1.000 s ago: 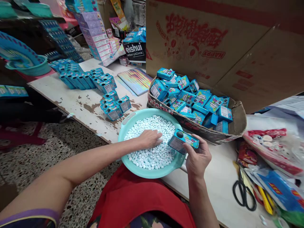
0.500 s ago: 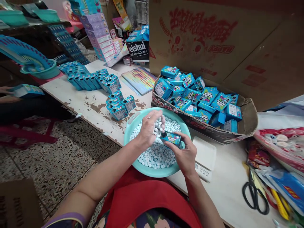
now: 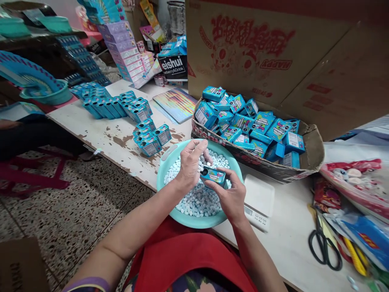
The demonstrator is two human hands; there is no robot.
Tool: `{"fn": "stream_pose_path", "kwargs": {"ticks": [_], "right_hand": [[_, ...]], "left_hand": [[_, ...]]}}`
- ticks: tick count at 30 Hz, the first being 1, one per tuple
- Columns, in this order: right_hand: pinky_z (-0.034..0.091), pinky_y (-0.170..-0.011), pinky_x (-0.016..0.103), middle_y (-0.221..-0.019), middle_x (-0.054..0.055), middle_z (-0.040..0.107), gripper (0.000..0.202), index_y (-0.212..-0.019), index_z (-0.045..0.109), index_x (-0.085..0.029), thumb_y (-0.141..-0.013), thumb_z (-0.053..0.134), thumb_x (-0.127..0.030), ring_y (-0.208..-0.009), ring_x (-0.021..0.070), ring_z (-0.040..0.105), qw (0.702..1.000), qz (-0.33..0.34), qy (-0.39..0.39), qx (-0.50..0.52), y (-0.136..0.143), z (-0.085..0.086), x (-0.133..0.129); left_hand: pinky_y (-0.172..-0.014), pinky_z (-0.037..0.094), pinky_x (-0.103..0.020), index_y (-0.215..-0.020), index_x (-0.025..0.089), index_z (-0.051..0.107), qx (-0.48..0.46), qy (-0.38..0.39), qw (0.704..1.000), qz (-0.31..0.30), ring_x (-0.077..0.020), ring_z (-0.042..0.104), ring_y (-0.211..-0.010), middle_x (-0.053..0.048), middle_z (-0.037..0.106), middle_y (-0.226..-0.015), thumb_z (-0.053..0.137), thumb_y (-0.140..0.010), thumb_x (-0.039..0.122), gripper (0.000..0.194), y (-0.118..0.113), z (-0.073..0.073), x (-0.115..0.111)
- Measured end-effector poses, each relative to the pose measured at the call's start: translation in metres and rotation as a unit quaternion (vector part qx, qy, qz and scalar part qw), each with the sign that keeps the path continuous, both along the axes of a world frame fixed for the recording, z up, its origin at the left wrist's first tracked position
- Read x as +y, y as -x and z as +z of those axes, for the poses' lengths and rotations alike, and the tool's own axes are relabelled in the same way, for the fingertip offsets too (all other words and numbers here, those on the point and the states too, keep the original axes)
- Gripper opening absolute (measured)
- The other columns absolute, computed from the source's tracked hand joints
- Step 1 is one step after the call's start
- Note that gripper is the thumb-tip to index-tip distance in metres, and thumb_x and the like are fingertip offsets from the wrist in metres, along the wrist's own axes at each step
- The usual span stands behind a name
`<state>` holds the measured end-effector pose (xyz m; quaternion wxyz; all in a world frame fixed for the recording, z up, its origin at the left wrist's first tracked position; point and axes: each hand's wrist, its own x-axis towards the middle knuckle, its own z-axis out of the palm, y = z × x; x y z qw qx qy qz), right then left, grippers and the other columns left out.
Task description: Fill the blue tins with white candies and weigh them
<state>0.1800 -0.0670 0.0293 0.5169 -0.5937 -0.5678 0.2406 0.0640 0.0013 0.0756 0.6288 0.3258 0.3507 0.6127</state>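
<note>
My left hand (image 3: 190,162) is cupped round some small white candies (image 3: 201,163), just beside the opening of a small blue candy box (image 3: 213,177). My right hand (image 3: 232,192) grips that box between thumb and fingers, tilted so its round hole faces the left hand. Both hands are over a mint-green basin (image 3: 194,224) holding many more pale candies (image 3: 199,202). How many candies the left hand holds is hidden by its fingers.
Filled rows of blue boxes (image 3: 103,106) stand on the worn white table (image 3: 121,150). A carton tray (image 3: 316,150) heaped with blue boxes lies behind the basin. A white scale (image 3: 259,198), black scissors (image 3: 325,247) and plastic bags (image 3: 361,231) are at the right. Another person's hand (image 3: 9,124) is far left.
The left hand, holding candies, and the box in my right hand have come closer together. The view has shifted slightly. At far left, the other person's hand and blue item have moved.
</note>
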Motion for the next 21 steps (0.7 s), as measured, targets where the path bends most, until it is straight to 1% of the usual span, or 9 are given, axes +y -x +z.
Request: {"fn": "stream_pose_path", "kwargs": {"ticks": [3,6,9,12,14,18,21], "right_hand": [[0.053,-0.082,0.035,-0.097,0.003,0.071,0.041,-0.101,0.067,-0.023,-0.067,0.081,-0.042,-0.088,0.0205,0.066,1.0,-0.001,-0.001,0.002,0.0005,0.002,-0.0004],[0.053,-0.081,0.035,-0.096,0.003,0.071,0.04,-0.101,0.067,-0.023,-0.068,0.081,-0.041,-0.087,0.0201,0.066,1.0,0.0,-0.003,0.002,0.0005,0.0034,-0.0015],[0.053,-0.081,0.034,-0.095,0.002,0.07,0.041,-0.1,0.067,-0.022,-0.067,0.082,-0.041,-0.087,0.02,0.066,1.0,-0.002,-0.007,0.003,0.0006,0.0042,-0.0024],[0.053,-0.08,0.033,-0.093,0.002,0.07,0.04,-0.099,0.067,-0.023,-0.067,0.082,-0.041,-0.087,0.0194,0.066,1.0,0.007,-0.011,0.007,0.0005,0.0053,-0.0028],[0.053,-0.079,0.032,-0.092,0.001,0.071,0.04,-0.099,0.067,-0.023,-0.067,0.082,-0.041,-0.085,0.019,0.066,1.0,0.006,-0.015,0.007,-0.0002,0.0066,-0.0025],[0.054,-0.079,0.033,-0.092,0.002,0.071,0.041,-0.099,0.067,-0.022,-0.066,0.083,-0.041,-0.084,0.0192,0.066,1.0,0.0,-0.023,0.002,-0.0027,0.0084,-0.0007],[0.054,-0.079,0.033,-0.092,0.002,0.07,0.041,-0.099,0.067,-0.023,-0.066,0.083,-0.04,-0.084,0.0194,0.066,1.0,-0.001,-0.02,0.003,-0.0033,0.0073,0.001]], "left_hand": [[-0.047,0.041,-0.02,-0.08,0.02,0.049,0.007,-0.001,1.0,0.003,-0.0082,0.051,-0.044,0.007,0.052,-0.053,0.067,-0.078,0.044,0.03,-0.0013,0.0026,-0.0012],[-0.046,0.041,-0.019,-0.082,0.02,0.049,0.017,-0.003,1.0,0.023,-0.0078,0.051,-0.045,0.006,0.054,-0.056,0.069,-0.077,0.043,0.031,-0.0016,0.0046,-0.0024],[-0.039,0.033,-0.016,-0.08,0.02,0.049,0.026,0.007,0.999,0.028,-0.0057,0.046,-0.043,0.007,0.05,-0.056,0.072,-0.075,0.041,0.032,-0.0014,0.0061,-0.0035],[-0.036,0.024,-0.016,-0.074,0.02,0.047,0.022,0.007,1.0,0.019,-0.0041,0.04,-0.04,0.008,0.045,-0.054,0.072,-0.075,0.042,0.034,-0.0018,0.0066,-0.0035],[-0.037,0.026,-0.016,-0.069,0.019,0.045,0.016,0.005,1.0,0.018,-0.0042,0.04,-0.041,0.008,0.044,-0.053,0.07,-0.077,0.044,0.036,-0.0027,0.006,-0.0027],[-0.045,0.036,-0.018,-0.063,0.017,0.046,0.015,-0.012,0.999,0.028,-0.0054,0.045,-0.047,0.005,0.049,-0.055,0.067,-0.081,0.043,0.038,-0.0053,0.0029,-0.0006],[-0.044,0.034,-0.018,-0.062,0.018,0.046,0.007,-0.018,1.0,0.021,-0.0056,0.044,-0.046,0.005,0.047,-0.054,0.066,-0.081,0.044,0.039,-0.0067,0.0006,0.0001]]}}
